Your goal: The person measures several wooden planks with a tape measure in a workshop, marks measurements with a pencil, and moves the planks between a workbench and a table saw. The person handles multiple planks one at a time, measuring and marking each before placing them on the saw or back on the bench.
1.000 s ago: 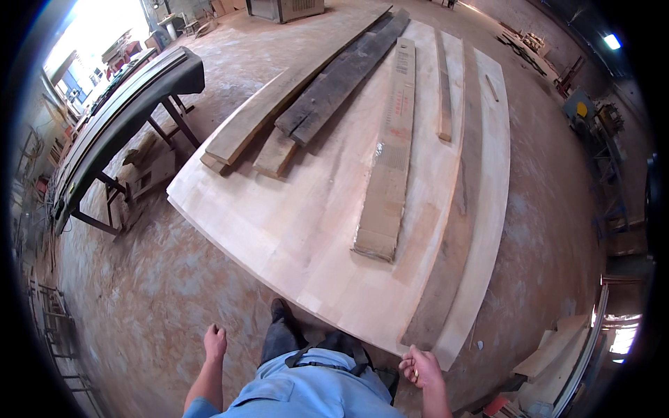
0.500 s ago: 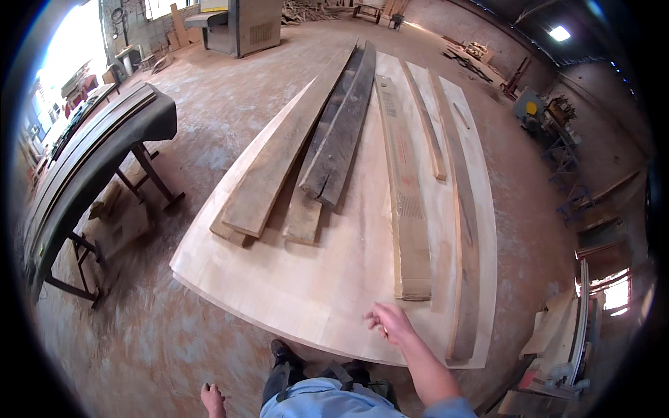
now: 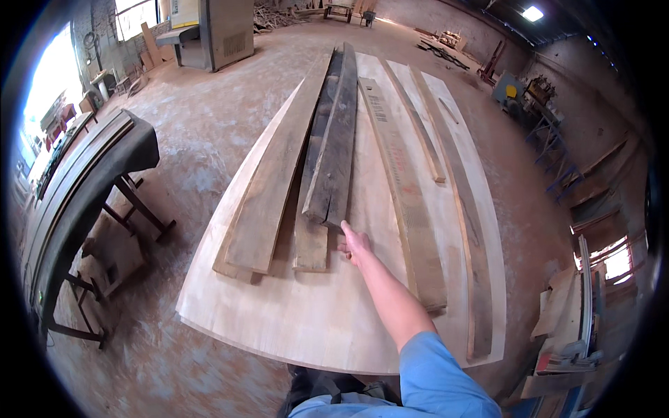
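My right hand reaches over a pale wooden sheet stack, right at the near end of a dark, weathered beam. Its thumb is raised by the beam's corner and the fingers are apart from it, with nothing seen between them; whether the thumb touches the wood I cannot tell. Beneath the beam, a lighter board pokes out. To their left lies a wide brown plank on another piece. Right of my hand runs a long plank with printed marks. My left hand is out of the picture.
A narrow strip and a long rough-edged board lie along the stack's right side. At the left stands a dark-covered trestle table with long boards. A large machine stands at the back left; scrap panels lean at the lower right.
My right hand has moved forward and left, from the near part of the sheets to the dark beam's end. My left hand has left the picture. The view has shifted slightly.
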Demonstrator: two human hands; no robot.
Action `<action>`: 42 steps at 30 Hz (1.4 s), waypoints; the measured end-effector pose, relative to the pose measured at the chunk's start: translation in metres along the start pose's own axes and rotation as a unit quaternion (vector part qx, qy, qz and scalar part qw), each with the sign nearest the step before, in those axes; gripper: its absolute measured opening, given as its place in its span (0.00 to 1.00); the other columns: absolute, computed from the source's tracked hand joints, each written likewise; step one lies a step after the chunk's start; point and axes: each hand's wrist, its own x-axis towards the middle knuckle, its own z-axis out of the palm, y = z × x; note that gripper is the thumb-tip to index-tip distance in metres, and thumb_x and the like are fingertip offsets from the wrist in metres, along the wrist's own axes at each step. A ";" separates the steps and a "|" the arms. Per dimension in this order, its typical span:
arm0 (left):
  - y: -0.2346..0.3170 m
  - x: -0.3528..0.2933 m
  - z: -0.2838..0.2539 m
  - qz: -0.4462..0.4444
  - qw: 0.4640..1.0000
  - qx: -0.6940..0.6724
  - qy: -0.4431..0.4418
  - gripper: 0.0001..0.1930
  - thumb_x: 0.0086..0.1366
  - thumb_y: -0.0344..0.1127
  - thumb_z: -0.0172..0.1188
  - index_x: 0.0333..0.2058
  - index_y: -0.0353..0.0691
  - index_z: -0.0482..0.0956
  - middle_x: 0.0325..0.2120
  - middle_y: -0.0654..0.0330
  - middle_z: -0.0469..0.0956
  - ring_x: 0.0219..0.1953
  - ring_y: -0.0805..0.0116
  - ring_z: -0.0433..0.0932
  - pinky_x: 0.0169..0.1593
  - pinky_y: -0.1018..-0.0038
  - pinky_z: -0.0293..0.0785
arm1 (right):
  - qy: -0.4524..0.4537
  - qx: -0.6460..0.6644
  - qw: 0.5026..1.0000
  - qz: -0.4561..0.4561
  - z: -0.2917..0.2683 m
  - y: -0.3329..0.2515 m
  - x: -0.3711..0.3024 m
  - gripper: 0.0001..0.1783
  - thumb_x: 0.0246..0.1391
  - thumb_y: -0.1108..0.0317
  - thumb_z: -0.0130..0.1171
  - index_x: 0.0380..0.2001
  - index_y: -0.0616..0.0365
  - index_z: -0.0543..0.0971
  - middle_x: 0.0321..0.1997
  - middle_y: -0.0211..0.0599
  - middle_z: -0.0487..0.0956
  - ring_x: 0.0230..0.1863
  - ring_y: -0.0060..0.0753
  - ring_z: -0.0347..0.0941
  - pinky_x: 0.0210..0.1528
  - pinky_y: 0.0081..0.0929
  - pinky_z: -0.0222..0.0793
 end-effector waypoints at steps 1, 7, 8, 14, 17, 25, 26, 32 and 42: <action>-0.005 -0.001 -0.003 -0.005 1.000 0.007 0.009 0.07 0.62 0.38 0.52 0.27 0.43 0.70 0.16 0.64 0.65 0.17 0.70 0.62 0.19 0.70 0.59 | 0.009 0.036 0.999 0.013 0.004 -0.002 0.014 0.36 0.53 0.40 0.57 0.49 0.64 0.70 0.39 0.46 0.77 0.25 0.30 0.76 0.14 0.23 0.52; -0.061 0.033 -0.053 -0.017 0.993 0.117 -0.020 0.10 0.62 0.39 0.52 0.28 0.40 0.70 0.17 0.62 0.67 0.17 0.71 0.66 0.19 0.71 0.65 | -0.019 0.148 0.986 0.068 0.020 -0.017 0.042 0.30 0.55 0.39 0.55 0.43 0.55 0.71 0.34 0.40 0.77 0.22 0.31 0.76 0.13 0.22 0.52; -0.061 0.034 -0.055 -0.016 0.990 0.143 -0.001 0.09 0.62 0.39 0.51 0.27 0.40 0.70 0.17 0.62 0.67 0.17 0.71 0.65 0.19 0.71 0.65 | -0.023 0.148 0.986 0.072 0.020 -0.018 0.048 0.29 0.55 0.38 0.53 0.43 0.54 0.72 0.33 0.39 0.77 0.21 0.31 0.75 0.12 0.23 0.51; 0.022 -0.017 -0.005 0.049 0.988 0.149 0.005 0.10 0.62 0.38 0.51 0.32 0.37 0.73 0.18 0.61 0.69 0.19 0.69 0.68 0.22 0.71 0.66 | -0.034 0.097 0.990 0.100 0.029 -0.019 0.074 0.33 0.55 0.33 0.47 0.44 0.54 0.72 0.28 0.34 0.74 0.16 0.29 0.69 0.12 0.23 0.52; 0.025 -0.021 -0.004 0.122 0.965 0.234 0.005 0.12 0.61 0.40 0.51 0.33 0.35 0.74 0.19 0.58 0.70 0.20 0.67 0.69 0.25 0.68 0.67 | 0.026 0.103 0.990 0.097 0.032 -0.014 0.079 0.36 0.54 0.31 0.47 0.46 0.55 0.71 0.28 0.34 0.71 0.14 0.28 0.65 0.12 0.24 0.52; -0.067 0.032 -0.058 0.285 0.852 0.440 0.005 0.17 0.61 0.46 0.52 0.34 0.35 0.75 0.25 0.45 0.76 0.28 0.54 0.74 0.35 0.59 0.69 | 0.036 0.088 0.993 0.075 -0.022 0.006 0.045 0.34 0.54 0.32 0.49 0.43 0.53 0.72 0.26 0.29 0.69 0.12 0.22 0.60 0.10 0.22 0.51; -0.057 0.023 -0.051 0.180 0.900 0.397 -0.010 0.17 0.61 0.47 0.52 0.35 0.35 0.75 0.27 0.44 0.77 0.30 0.52 0.74 0.37 0.58 0.69 | 0.033 0.093 0.992 0.077 -0.024 0.010 0.034 0.33 0.54 0.32 0.49 0.41 0.52 0.72 0.25 0.29 0.69 0.11 0.22 0.60 0.10 0.22 0.51; -0.038 0.088 -0.057 0.307 0.827 0.466 -0.058 0.12 0.61 0.43 0.53 0.34 0.39 0.73 0.29 0.52 0.71 0.31 0.62 0.70 0.32 0.64 0.65 | -0.127 0.274 0.949 0.086 -0.031 0.041 -0.091 0.27 0.60 0.36 0.43 0.32 0.50 0.72 0.19 0.28 0.69 0.09 0.23 0.58 0.08 0.20 0.49; 0.002 0.126 -0.030 0.126 0.964 0.192 -0.138 0.24 0.61 0.44 0.55 0.51 0.33 0.71 0.35 0.52 0.74 0.33 0.63 0.72 0.30 0.65 0.71 | -0.349 0.492 0.792 0.096 -0.039 0.109 -0.283 0.19 0.61 0.55 0.42 0.34 0.59 0.75 0.22 0.34 0.72 0.12 0.24 0.60 0.09 0.21 0.54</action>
